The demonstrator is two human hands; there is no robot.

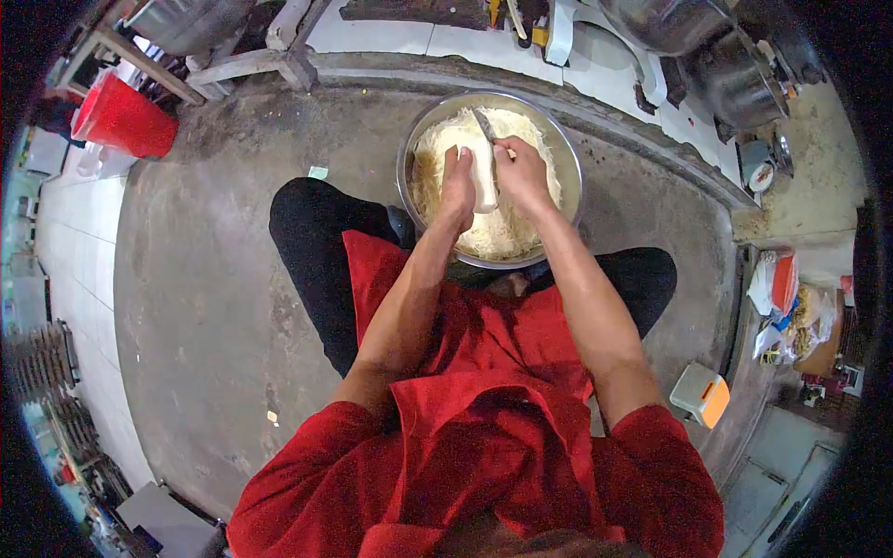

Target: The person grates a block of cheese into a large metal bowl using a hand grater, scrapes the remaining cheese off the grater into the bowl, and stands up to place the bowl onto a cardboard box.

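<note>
My left hand (457, 189) is wrapped around a pale, oblong peeled vegetable (484, 181), whose exact kind I cannot make out. My right hand (522, 172) grips a knife (484, 123), its blade pointing away from me beside the vegetable's far end. Both hands are above a wide metal basin (578, 181), which stands on the floor between my bent legs. Thin whitish shreds (532, 128) fill much of the basin, heaped around and under the vegetable. The knife's handle is hidden inside my right fist.
A low tiled ledge (372, 37) with a raised edge runs beyond the basin, with large metal pots (739, 79) at its right. A red bucket (126, 116) stands far left. An orange-and-white box (699, 395) sits right of me on the concrete floor (205, 307).
</note>
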